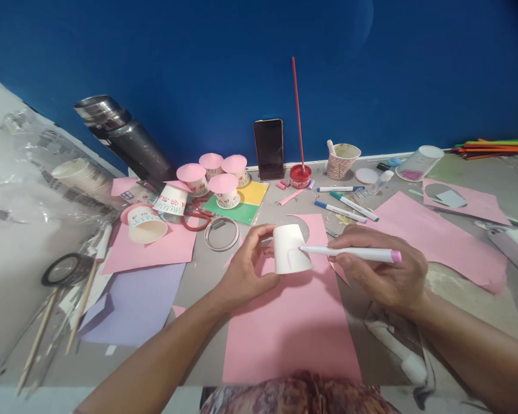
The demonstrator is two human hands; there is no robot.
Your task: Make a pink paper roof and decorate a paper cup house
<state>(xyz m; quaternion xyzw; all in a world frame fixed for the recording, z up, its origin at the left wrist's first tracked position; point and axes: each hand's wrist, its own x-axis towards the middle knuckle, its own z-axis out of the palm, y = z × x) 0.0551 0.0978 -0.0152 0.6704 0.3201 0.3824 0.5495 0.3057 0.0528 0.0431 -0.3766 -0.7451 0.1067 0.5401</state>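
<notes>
My left hand (246, 267) grips a small white paper cup (290, 248), held upside down over a pink paper sheet (291, 330). My right hand (382, 267) is closed round a white marker with a pink end (354, 253). The marker's tip touches the cup's side, where a pink line shows.
Several pink-roofed paper cups (218, 178) stand at the back left beside red scissors (195, 218) and a tape ring (221, 233). A phone (268, 148) leans on the blue wall. A red paint pot with a stick (300, 175), loose markers (347, 204) and pink sheets (431, 236) lie to the right. A steel flask (121, 135) is at far left.
</notes>
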